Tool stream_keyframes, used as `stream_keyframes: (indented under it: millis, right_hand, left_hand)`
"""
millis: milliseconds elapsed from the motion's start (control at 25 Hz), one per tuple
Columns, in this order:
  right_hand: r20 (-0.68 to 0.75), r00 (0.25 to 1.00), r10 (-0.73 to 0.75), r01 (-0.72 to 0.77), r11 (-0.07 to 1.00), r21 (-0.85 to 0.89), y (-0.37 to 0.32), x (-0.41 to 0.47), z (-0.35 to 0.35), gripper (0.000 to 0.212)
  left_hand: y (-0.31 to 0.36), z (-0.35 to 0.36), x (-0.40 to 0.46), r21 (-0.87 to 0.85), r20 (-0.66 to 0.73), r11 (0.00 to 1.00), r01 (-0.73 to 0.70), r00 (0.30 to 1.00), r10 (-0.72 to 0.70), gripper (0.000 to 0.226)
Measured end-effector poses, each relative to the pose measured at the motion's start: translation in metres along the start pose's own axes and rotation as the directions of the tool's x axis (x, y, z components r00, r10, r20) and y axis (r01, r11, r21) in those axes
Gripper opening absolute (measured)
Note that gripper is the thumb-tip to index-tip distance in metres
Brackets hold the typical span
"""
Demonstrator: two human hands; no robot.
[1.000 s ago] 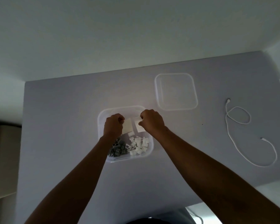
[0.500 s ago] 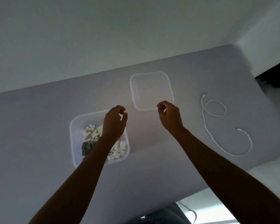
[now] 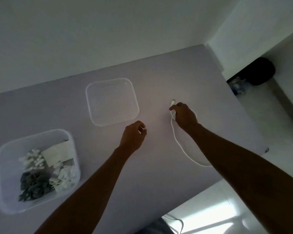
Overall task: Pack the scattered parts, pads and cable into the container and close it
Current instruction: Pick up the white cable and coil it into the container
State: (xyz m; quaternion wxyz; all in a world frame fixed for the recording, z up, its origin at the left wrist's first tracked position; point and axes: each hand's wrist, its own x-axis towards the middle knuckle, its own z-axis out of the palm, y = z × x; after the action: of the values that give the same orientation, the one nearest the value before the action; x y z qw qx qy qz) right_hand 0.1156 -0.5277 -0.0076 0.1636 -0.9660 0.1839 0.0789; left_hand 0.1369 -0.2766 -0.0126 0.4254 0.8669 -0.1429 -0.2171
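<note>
We see both bare forearms reaching up from the bottom of the view across a pale grey table (image 3: 41, 105). The right hand (image 3: 184, 115) is stretched furthest, back of the hand toward us, fingers curled down onto the white cable (image 3: 178, 141) close to its plug end; the small connector pokes out just past the fingertips. We take it as pinching the cable there, though the exact finger contact is hidden under the hand. From the hand the cable runs down toward us in a long loose curve and disappears behind the right forearm. The left hand (image 3: 134, 135) hovers nearer us, just below the lid's near right corner, fingers loosely curled with nothing in them.

The clear square lid (image 3: 112, 101) lies flat on the table, well apart from the container (image 3: 0, 174), which sits at the far left. The container is a clear, rounded-square tub, open on top. Inside we make out a heap of white parts (image 3: 64, 176), a darker grey clump (image 3: 34, 184), and pale square pads (image 3: 57, 153) leaning against the far wall
</note>
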Motion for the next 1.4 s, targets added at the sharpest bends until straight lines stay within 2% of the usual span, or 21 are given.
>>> stream_keyframes:
  millis: [80,160,240,360,440,480,600,680,720,760,840,880,1000,1040,1120,1160,1240,1280,1320,1360,1400]
  right_hand:
    - [0.052,0.99,-0.132,0.135,0.988,-0.074,0.01,0.012,-0.004,0.046]
    - [0.121,0.971,-0.205,0.218,0.97,-0.106,0.022,0.023,-0.002,0.042]
    - [0.154,0.954,-0.259,0.285,0.941,-0.183,0.031,0.034,0.001,0.029]
    - [0.176,0.89,-0.42,0.455,0.805,-0.381,0.04,0.051,0.0,0.011]
    - [0.146,0.867,-0.477,0.498,0.811,-0.307,0.034,0.052,-0.009,0.006]
    - [0.148,0.876,-0.459,0.482,0.849,-0.216,0.026,0.049,-0.017,0.008]
    - [0.253,0.91,-0.328,0.327,0.944,0.046,-0.009,0.023,-0.045,0.019]
    - [0.322,0.912,-0.254,0.157,0.942,0.296,-0.03,0.002,-0.064,0.028]
    - [0.362,0.909,-0.208,0.013,0.881,0.474,-0.043,-0.01,-0.078,0.03]
    - [0.4,0.901,-0.169,-0.143,0.756,0.639,-0.057,-0.023,-0.092,0.031]
    - [0.456,0.881,-0.128,-0.368,0.421,0.829,-0.081,-0.045,-0.118,0.034]
    - [0.453,0.883,-0.125,-0.406,0.281,0.87,-0.099,-0.068,-0.131,0.036]
    - [0.502,0.834,-0.229,-0.517,-0.007,0.856,-0.129,-0.095,-0.149,0.041]
    - [0.467,0.83,-0.304,-0.519,-0.118,0.847,-0.141,-0.111,-0.159,0.041]
    - [0.286,0.848,-0.447,-0.463,-0.359,0.81,-0.171,-0.14,-0.185,0.035]
    - [0.16,0.876,-0.456,-0.389,-0.471,0.792,-0.186,-0.151,-0.2,0.029]
    - [-0.062,0.934,-0.353,-0.189,-0.631,0.752,-0.214,-0.167,-0.227,0.023]
    - [-0.138,0.954,-0.267,-0.075,-0.656,0.751,-0.223,-0.167,-0.238,0.022]
    - [-0.208,0.963,-0.169,0.065,-0.605,0.794,-0.23,-0.168,-0.248,0.022]
    - [-0.28,0.956,-0.082,0.21,-0.47,0.857,-0.237,-0.169,-0.257,0.023]
    - [-0.356,0.934,-0.015,0.342,-0.242,0.908,-0.24,-0.168,-0.265,0.023]
  left_hand:
    - [0.003,0.019,0.007,0.0,0.04,1.0,0.022,0.999,-0.022,0.004]
    - [0.008,0.031,0.01,0.016,0.07,0.999,0.039,0.997,-0.04,0.004]
    - [0.011,0.037,0.013,0.03,0.071,0.999,0.04,0.997,-0.042,0.005]
    - [0.017,0.037,0.015,0.059,0.056,0.998,0.02,0.998,-0.023,0.007]
    - [0.023,0.034,0.018,0.028,0.032,0.999,0.019,0.999,-0.02,0.01]
    - [0.028,0.031,0.02,0.002,0.011,1.0,0.016,1.0,-0.016,0.014]
    - [0.042,0.015,0.023,-0.051,-0.032,0.997,-0.057,0.998,0.055,0.031]
    - [0.05,-0.001,0.023,-0.077,-0.019,0.991,-0.111,0.994,0.109,0.033]
    - [0.053,-0.011,0.021,-0.073,-0.007,0.987,-0.144,0.99,0.144,0.03]
    - [0.058,-0.022,0.018,-0.066,0.007,0.982,-0.178,0.984,0.179,0.026]
    - [0.069,-0.038,0.01,-0.078,0.009,0.969,-0.234,0.972,0.235,0.017]
    - [0.075,-0.05,-0.007,-0.077,-0.001,0.96,-0.27,0.963,0.27,0.015]
    - [0.092,-0.062,-0.015,-0.174,0.014,0.949,-0.263,0.963,0.269,0.023]
    - [0.102,-0.07,-0.025,-0.249,0.043,0.934,-0.255,0.961,0.273,0.022]
    - [0.126,-0.089,-0.051,-0.316,0.121,0.922,-0.224,0.954,0.273,0.009]
    - [0.14,-0.099,-0.065,-0.313,0.154,0.925,-0.213,0.95,0.271,0.017]
    - [0.164,-0.12,-0.095,-0.32,0.247,0.925,-0.206,0.924,0.291,0.023]
    - [0.173,-0.129,-0.107,-0.271,0.29,0.936,-0.224,0.909,0.301,0.023]
    - [0.18,-0.141,-0.118,-0.2,0.322,0.945,-0.259,0.893,0.313,0.022]
    - [0.189,-0.158,-0.13,-0.141,0.343,0.947,-0.288,0.883,0.32,0.021]
    - [0.197,-0.175,-0.14,-0.113,0.354,0.946,-0.304,0.877,0.324,0.021]
